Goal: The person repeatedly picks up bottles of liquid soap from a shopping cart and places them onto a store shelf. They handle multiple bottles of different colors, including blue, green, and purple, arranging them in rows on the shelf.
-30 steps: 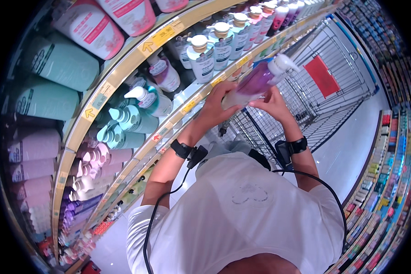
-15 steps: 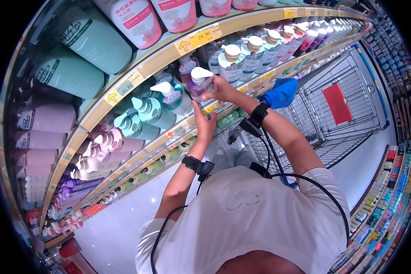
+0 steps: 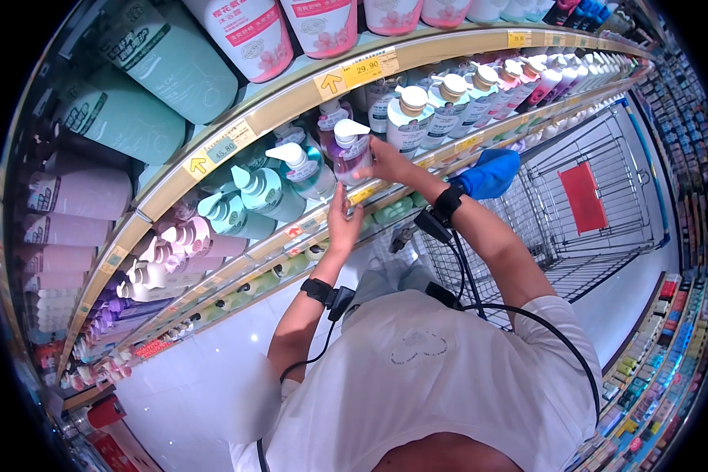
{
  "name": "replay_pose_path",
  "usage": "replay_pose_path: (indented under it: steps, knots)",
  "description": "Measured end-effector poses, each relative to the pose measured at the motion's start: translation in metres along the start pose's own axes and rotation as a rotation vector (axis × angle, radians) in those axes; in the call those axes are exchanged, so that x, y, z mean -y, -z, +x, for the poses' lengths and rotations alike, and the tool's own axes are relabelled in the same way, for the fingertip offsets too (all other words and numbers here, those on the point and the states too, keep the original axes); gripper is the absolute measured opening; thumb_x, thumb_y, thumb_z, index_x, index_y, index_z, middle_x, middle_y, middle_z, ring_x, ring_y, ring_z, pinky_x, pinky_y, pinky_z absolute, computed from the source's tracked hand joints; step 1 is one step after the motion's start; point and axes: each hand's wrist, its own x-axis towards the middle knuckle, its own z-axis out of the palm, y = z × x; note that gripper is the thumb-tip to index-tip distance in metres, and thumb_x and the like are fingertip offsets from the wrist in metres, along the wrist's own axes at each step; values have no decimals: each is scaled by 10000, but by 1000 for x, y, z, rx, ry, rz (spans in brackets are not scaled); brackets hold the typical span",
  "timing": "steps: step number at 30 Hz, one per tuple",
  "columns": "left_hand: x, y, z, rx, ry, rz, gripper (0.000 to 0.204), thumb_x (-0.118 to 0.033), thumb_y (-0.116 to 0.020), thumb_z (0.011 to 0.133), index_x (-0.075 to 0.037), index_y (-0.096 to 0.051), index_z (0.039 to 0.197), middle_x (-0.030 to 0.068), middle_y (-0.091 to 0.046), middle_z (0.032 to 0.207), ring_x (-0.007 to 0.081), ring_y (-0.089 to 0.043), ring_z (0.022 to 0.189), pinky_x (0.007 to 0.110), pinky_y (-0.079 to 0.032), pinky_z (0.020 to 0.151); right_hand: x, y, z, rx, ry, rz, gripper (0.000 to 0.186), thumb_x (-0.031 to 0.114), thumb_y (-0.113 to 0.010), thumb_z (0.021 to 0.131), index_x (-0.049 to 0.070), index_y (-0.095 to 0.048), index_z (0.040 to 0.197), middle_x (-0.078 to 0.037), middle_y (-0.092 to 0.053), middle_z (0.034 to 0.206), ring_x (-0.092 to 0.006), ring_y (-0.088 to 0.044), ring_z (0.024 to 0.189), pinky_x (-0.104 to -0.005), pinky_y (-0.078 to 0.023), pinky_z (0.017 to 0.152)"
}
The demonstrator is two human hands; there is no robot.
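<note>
A clear pump bottle with purple contents and a white pump top point(image 3: 351, 151) stands at the front edge of the shelf, roughly upright. My right hand point(image 3: 390, 164) grips its right side, the thumb in front and the other fingers partly hidden behind it. Just below the bottle's base is my left hand point(image 3: 344, 223), fingers pointing up and thumb apart; whether its fingertips touch the bottle I cannot tell. To the left stands a teal pump bottle point(image 3: 310, 175), and to the right a white-labelled pump bottle point(image 3: 409, 126).
Rows of pump bottles fill this curved shelf, with large green bottles point(image 3: 177, 67) on the shelf above. A wire shopping cart point(image 3: 606, 189) with a red panel stands at my right, a blue cloth-like item point(image 3: 492, 175) at its near edge. Another stocked shelf point(image 3: 645, 370) lies lower right.
The purple pump bottle has moved slightly down and become more upright at the shelf edge, my right hand still on it. My left hand has dropped a little, its fingers closer to the bottle's base.
</note>
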Motion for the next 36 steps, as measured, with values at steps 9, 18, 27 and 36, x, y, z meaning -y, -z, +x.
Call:
replay_pose_path:
  steps: [9,18,27,36]
  knots:
    - [8,39,-30,-100,-112,-1,617,70,-500,859,-9,-200,1392,149,-557,1130,165,-610,931,293,-482,855,27,5,-59,53,84,-487,644,177,-741,729,9,-431,1268,-195,-599,1075,-326,-603,993,-392,-484,816]
    - [14,42,-18,-114,183,-203,906,69,-508,839,5,183,1422,147,-601,984,159,-636,745,237,-508,647,114,-30,-49,102,267,-202,868,128,-690,771,59,-143,1442,-148,-643,822,-315,-639,682,-366,-496,609]
    - [-5,33,2,-130,304,-294,909,40,-513,865,20,220,1402,150,-611,971,168,-631,771,241,-517,629,148,-48,-2,-8,250,-288,719,264,-644,854,-73,-220,1327,-263,-599,687,-367,-632,621,-419,-484,573]
    - [-5,36,-6,-94,304,-307,898,29,-510,871,31,217,1399,181,-620,1051,198,-644,805,251,-527,653,150,-43,-4,81,195,-299,549,293,-594,888,-50,-334,1229,-240,-616,705,-357,-641,619,-423,-500,565]
